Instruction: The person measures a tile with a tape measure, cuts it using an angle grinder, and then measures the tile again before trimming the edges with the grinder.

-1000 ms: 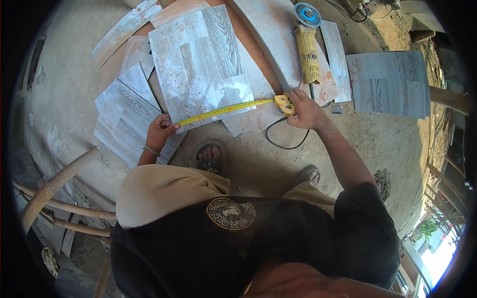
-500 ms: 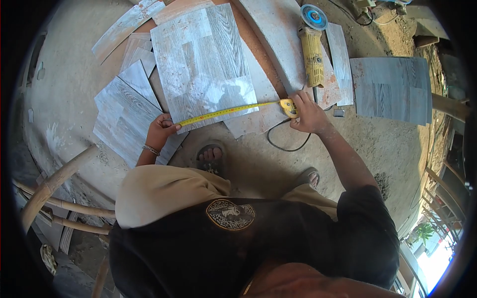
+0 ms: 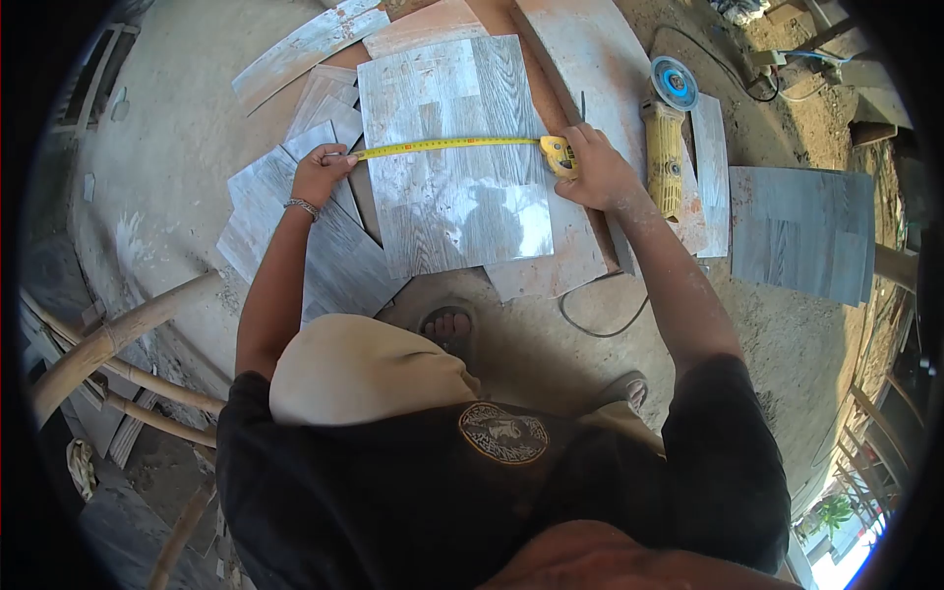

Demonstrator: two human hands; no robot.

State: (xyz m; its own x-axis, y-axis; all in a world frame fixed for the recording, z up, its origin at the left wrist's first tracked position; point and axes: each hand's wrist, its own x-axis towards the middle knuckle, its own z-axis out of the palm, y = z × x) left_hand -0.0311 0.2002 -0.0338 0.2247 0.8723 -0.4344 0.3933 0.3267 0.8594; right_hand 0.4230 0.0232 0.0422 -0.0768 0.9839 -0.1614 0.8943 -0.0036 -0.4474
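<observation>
A yellow tape measure (image 3: 558, 155) is gripped in my right hand (image 3: 600, 175), at the right side of a grey wood-patterned tile (image 3: 452, 211). Its blade (image 3: 442, 144) runs out across the upper half of the tile. My left hand (image 3: 321, 175) pinches the blade's end just beyond the tile's left edge. A thin dark stick (image 3: 582, 106) juts up beside my right fingers; whether I hold it cannot be told. The tile lies flat over other pieces, its glossy face reflecting light.
A yellow angle grinder (image 3: 664, 162) with a blue disc lies right of my right hand. More wood-patterned tiles (image 3: 801, 231) lie at the right, with others (image 3: 329, 251) at the left. A black cable (image 3: 600, 334) loops near my feet. Bamboo poles (image 3: 128, 329) stand at the lower left.
Both hands have moved the stretched tape away from me, from the tile's near edge to its upper half. The whole view has shifted, so the tile and grinder sit further right and lower.
</observation>
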